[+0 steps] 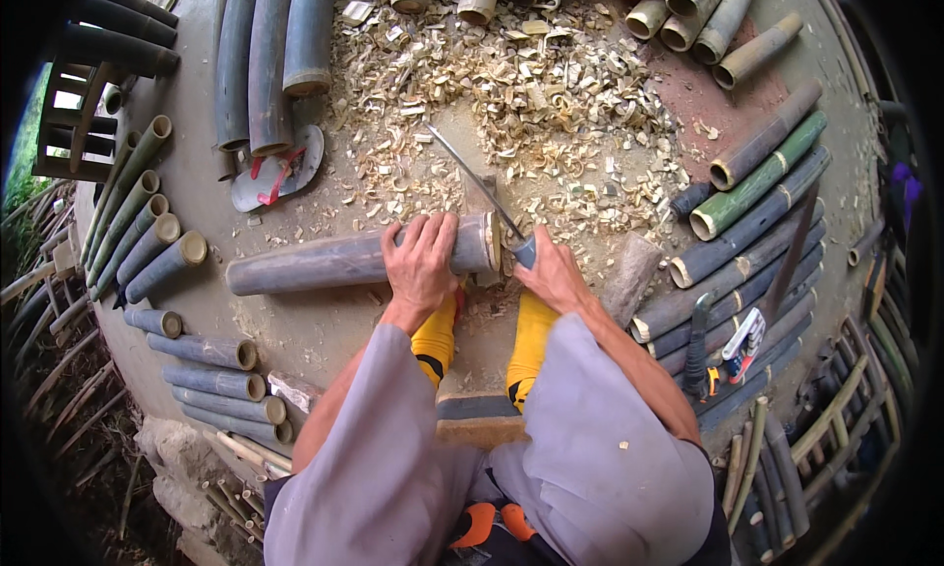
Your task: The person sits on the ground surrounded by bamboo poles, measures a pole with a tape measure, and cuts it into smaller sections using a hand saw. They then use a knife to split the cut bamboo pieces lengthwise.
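My left hand (421, 263) is wrapped over a thick grey-brown bamboo tube (315, 262), close to its right end. The tube lies crosswise in front of my feet, with a paler cut rim at that end. In my right hand (558, 271) is the blue handle of a long, narrow-bladed knife (474, 179). Its blade slants up and to the left, passing right beside the tube's cut end; whether it touches the rim I cannot tell. A wooden block (481, 189) shows just beyond that end.
Pale bamboo shavings (551, 94) cover the ground ahead. A short log (631, 276) stands right of my hand. Bamboo poles (747, 251) lie in a row at the right, with a handsaw (792, 246) over them. Cut tubes (216, 381) and a sandal (285, 173) are at left.
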Demonstrator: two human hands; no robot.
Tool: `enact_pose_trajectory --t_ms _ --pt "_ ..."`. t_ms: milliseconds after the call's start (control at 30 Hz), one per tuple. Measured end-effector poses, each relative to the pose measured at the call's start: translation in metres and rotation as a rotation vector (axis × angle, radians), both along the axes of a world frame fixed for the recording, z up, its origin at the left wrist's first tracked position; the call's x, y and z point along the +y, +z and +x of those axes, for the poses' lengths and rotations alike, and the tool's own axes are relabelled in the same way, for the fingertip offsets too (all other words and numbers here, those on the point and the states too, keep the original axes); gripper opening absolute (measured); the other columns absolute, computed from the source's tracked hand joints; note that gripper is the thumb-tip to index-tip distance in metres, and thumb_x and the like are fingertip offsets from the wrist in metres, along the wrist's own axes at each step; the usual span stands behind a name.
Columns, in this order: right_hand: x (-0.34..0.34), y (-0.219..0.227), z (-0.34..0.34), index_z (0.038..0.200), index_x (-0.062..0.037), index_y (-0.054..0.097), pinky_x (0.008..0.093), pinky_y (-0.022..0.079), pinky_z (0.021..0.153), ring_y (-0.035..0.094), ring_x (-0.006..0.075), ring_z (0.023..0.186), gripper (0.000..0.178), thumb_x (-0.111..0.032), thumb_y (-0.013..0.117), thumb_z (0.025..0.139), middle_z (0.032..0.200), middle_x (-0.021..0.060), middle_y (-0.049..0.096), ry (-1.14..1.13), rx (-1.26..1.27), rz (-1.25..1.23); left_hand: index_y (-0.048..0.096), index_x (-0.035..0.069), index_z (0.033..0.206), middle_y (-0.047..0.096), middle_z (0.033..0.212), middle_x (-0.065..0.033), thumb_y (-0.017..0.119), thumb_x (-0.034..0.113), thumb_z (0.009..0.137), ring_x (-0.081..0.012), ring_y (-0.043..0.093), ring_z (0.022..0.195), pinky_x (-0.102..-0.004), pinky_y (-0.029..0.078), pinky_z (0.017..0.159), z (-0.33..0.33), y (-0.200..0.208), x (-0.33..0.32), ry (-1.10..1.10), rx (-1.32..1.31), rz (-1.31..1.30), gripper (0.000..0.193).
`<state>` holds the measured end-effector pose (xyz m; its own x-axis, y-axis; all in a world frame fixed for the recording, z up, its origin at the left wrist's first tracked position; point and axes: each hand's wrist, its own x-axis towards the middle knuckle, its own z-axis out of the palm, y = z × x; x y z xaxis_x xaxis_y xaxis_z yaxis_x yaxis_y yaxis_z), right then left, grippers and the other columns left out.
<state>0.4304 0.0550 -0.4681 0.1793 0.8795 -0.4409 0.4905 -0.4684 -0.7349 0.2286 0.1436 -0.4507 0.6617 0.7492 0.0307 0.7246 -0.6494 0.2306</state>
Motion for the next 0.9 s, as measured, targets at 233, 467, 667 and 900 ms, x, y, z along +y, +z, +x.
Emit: enact_pose_trajectory --t_ms 233,467,667,900 --pt "-0.004 0.038 -0.016 0.100 0.0021 0.047 0.0373 0.055 0.055 0.069 0.0313 0.066 0.034 -0.009 0.072 0.079 0.075 0.0221 0.065 -0.099 0.006 0.302 0.057 0.015 0.124 0.060 0.117 -0.0015 0.083 0.018 0.046 -0.0193 0.056 0.113 -0.0438 0.031 0.100 0.001 -0.004 -0.008 0.023 -0.011 0.072 0.082" --pt "-0.005 0.031 -0.010 0.099 0.0012 0.047 0.0361 0.054 0.053 0.068 0.0281 0.062 0.034 -0.016 0.071 0.081 0.073 0.0197 0.064 -0.094 0.103 0.236 0.059 0.014 0.123 0.061 0.120 0.0012 0.070 0.007 0.058 -0.0173 0.055 0.116 -0.0434 0.028 0.102 0.000 -0.019 -0.015 0.091 -0.052 0.245 0.066" --pt "-0.004 0.000 0.002 0.102 0.0055 0.048 0.0352 0.057 0.055 0.069 0.0281 0.065 0.040 -0.012 0.073 0.077 0.074 0.0203 0.065 -0.013 -0.001 0.110 0.061 0.013 0.119 0.063 0.118 0.0006 0.063 0.009 0.066 -0.0175 0.056 0.114 -0.0430 0.027 0.103 0.006 -0.015 -0.015 0.087 -0.064 0.213 0.054" --pt "0.004 0.043 -0.010 0.102 0.0035 0.049 0.0349 0.058 0.057 0.070 0.0285 0.065 0.035 -0.009 0.071 0.078 0.079 0.0198 0.068 -0.119 0.089 0.401 0.060 0.015 0.122 0.062 0.121 0.0000 0.069 0.015 0.065 -0.0176 0.056 0.115 -0.0435 0.028 0.102 0.000 -0.023 -0.014 0.085 -0.037 0.306 0.058"
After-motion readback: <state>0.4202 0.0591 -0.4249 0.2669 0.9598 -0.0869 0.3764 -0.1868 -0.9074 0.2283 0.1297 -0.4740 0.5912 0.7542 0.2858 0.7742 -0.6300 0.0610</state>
